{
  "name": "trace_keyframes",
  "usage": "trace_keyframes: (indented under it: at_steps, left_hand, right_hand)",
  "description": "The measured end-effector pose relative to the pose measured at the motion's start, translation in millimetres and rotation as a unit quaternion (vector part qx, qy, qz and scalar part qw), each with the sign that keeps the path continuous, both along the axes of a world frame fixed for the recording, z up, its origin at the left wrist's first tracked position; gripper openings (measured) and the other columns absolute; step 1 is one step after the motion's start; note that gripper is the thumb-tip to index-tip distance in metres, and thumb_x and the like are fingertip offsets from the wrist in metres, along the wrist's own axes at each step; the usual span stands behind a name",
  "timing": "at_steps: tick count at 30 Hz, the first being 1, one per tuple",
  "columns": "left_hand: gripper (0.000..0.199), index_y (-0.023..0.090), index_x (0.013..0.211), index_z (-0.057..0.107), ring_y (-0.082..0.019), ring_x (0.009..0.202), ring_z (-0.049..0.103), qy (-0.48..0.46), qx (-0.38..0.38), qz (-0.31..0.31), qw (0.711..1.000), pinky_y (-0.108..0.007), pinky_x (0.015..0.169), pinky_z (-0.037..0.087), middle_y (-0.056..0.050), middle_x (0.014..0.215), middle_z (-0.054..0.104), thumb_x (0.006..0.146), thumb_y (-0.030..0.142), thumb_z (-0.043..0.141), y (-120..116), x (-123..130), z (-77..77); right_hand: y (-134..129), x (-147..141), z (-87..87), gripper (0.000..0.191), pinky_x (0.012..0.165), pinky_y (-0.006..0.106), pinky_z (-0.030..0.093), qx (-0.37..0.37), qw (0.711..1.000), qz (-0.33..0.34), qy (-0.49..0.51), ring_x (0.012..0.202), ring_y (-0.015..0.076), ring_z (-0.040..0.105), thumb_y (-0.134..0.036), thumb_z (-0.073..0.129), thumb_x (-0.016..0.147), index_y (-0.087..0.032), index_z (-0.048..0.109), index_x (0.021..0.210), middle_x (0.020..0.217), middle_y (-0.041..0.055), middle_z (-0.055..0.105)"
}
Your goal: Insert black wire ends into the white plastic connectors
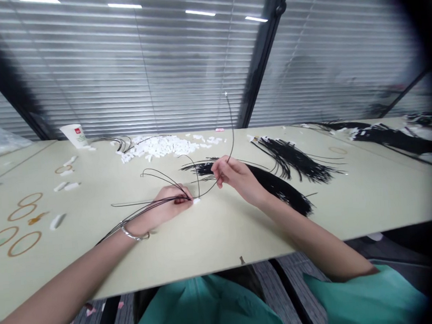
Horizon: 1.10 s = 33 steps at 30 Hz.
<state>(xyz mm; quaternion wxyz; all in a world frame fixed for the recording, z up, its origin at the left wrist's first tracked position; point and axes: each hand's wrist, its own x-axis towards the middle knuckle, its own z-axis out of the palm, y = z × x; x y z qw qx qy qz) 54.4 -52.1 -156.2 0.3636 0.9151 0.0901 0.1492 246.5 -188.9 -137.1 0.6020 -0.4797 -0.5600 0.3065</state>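
Note:
Several thin black wires point(147, 204) run back over my left wrist from my left hand point(174, 200), which is closed on them. A small white connector point(196, 201) sits at its fingertips. My right hand point(229, 173) pinches one black wire point(231, 125), whose free end stands up above the fingers and whose other end curves down toward the white connector. Behind and beside my right hand lies a thick bundle of black wires point(278, 186) on the table.
White connectors point(165, 146) are heaped at the back, near a paper cup point(75, 136). Another black wire bundle point(295, 157) and a longer one point(395, 138) lie right. Rubber bands point(26, 243) and loose white pieces point(57, 222) lie left. Blinds stand behind the table point(223, 242).

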Motion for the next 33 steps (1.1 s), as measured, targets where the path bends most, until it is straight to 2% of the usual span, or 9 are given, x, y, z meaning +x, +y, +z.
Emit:
trace_keyframes:
  at_steps: [6,9,13,15,17,20,24,28,33]
  left_hand:
    - [0.019,0.016,0.087,0.066,-0.008,0.074,0.058,-0.006,-0.006,-0.004,1.0,-0.016,0.066,0.045,-0.002,0.091,0.062,0.081,0.029,0.054,0,0,-0.4]
    - [0.019,0.016,0.085,0.066,-0.008,0.075,0.058,-0.006,0.003,-0.017,1.0,-0.015,0.066,0.045,-0.002,0.089,0.062,0.081,0.029,0.054,1,0,0.9]
    - [0.019,0.016,0.085,0.066,-0.008,0.077,0.058,0.001,0.012,-0.012,1.0,-0.015,0.069,0.045,-0.001,0.089,0.062,0.081,0.03,0.054,2,0,-0.2]
    - [0.021,0.015,0.085,0.066,-0.008,0.077,0.058,-0.002,0.016,-0.012,1.0,-0.015,0.069,0.045,-0.002,0.088,0.062,0.081,0.031,0.054,3,1,-1.6]
    - [0.023,0.014,0.084,0.067,-0.008,0.075,0.057,-0.011,0.019,-0.019,1.0,-0.015,0.067,0.045,-0.002,0.086,0.062,0.082,0.033,0.053,4,1,-2.4]
    - [0.026,0.013,0.085,0.066,-0.007,0.072,0.057,-0.013,0.013,-0.024,1.0,-0.015,0.065,0.044,-0.003,0.083,0.062,0.082,0.035,0.052,4,1,-2.3]
    - [0.027,0.013,0.084,0.066,-0.008,0.073,0.056,-0.005,0.017,-0.026,1.0,-0.016,0.066,0.044,-0.003,0.083,0.062,0.083,0.036,0.051,3,1,0.2]
    - [0.028,0.013,0.08,0.066,-0.008,0.074,0.056,-0.004,0.023,-0.022,0.999,-0.016,0.066,0.043,-0.003,0.083,0.062,0.083,0.036,0.051,2,1,2.6]
    - [0.024,0.013,0.08,0.065,-0.007,0.073,0.056,-0.01,0.018,-0.02,1.0,-0.015,0.066,0.044,-0.002,0.083,0.062,0.082,0.034,0.053,1,1,2.2]
  right_hand:
    - [2,-12,-3.9,0.032,0.068,0.021,0.047,-0.007,0.999,0.034,-0.035,0.071,0.0096,0.052,-0.042,0.049,0.095,-0.011,0.047,0.095,0.085,0.0052,0.048]
    - [3,-14,-8.4,0.036,0.062,0.016,0.044,-0.03,0.996,0.003,-0.081,0.067,0.0074,0.049,-0.046,0.046,0.095,-0.01,0.049,0.094,0.082,0.0045,0.05]
    - [1,-14,-12.6,0.043,0.052,0.013,0.035,-0.116,0.98,-0.035,-0.158,0.055,0.0044,0.042,-0.049,0.033,0.099,-0.011,0.053,0.093,0.069,0.0012,0.048]
    - [0,-14,-15.1,0.042,0.048,0.013,0.032,-0.162,0.971,-0.002,-0.177,0.051,0.0042,0.041,-0.049,0.033,0.099,-0.012,0.052,0.096,0.067,0.0002,0.048]
    - [-1,-15,-19.5,0.037,0.048,0.013,0.032,-0.186,0.966,0.061,-0.168,0.051,0.0047,0.042,-0.049,0.043,0.095,-0.012,0.049,0.098,0.067,-0.0003,0.049]
    - [3,-16,-28.9,0.039,0.048,0.012,0.035,-0.17,0.974,0.115,-0.1,0.054,0.0055,0.044,-0.045,0.061,0.086,-0.012,0.043,0.097,0.067,-0.0012,0.047]
    - [10,-19,-37.2,0.042,0.053,0.015,0.041,-0.149,0.986,0.08,-0.017,0.06,0.0075,0.05,-0.038,0.067,0.08,-0.014,0.037,0.099,0.074,-0.0003,0.05]
    - [13,-23,-37.5,0.036,0.061,0.017,0.044,-0.14,0.988,0.052,-0.035,0.066,0.0088,0.052,-0.035,0.067,0.079,-0.01,0.045,0.095,0.077,0.0032,0.053]
    - [13,-31,-40.1,0.027,0.061,0.015,0.041,-0.11,0.992,0.035,-0.057,0.068,0.0086,0.051,-0.032,0.062,0.082,-0.009,0.057,0.095,0.078,0.0037,0.055]
